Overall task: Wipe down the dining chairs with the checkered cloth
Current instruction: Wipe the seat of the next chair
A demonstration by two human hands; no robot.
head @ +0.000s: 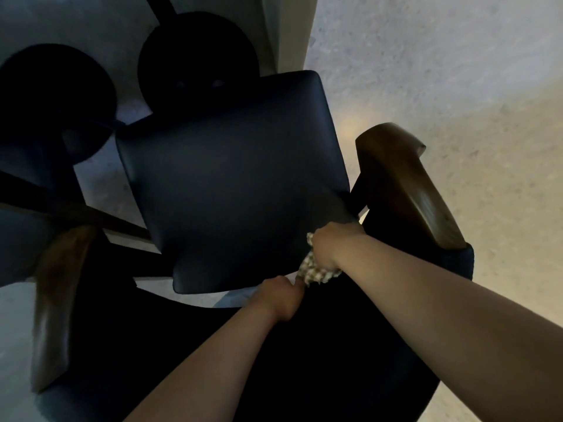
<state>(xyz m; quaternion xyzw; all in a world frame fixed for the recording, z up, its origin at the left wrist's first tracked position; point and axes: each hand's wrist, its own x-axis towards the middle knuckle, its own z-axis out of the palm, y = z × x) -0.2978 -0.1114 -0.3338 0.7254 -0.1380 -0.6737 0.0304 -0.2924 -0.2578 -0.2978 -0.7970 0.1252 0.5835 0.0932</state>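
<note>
I look straight down on a dining chair with a dark padded seat (pixel 231 178) and brown wooden armrests, one at the right (pixel 405 184) and one at the left (pixel 51 300). My right hand (pixel 332 248) grips the bunched checkered cloth (pixel 316 274) at the seat's near right corner, by the dark backrest. My left hand (pixel 281 296) is just below it at the seat's rear edge, fingers curled, a fingertip touching the cloth. What the left fingers hold is hidden.
Two dark round stools (pixel 195 56) (pixel 54 95) stand beyond the chair at the upper left. Another dark chair's edge (pixel 18 239) shows at the left. A pale wall corner (pixel 292 32) rises behind; speckled floor (pixel 457 71) spreads to the right.
</note>
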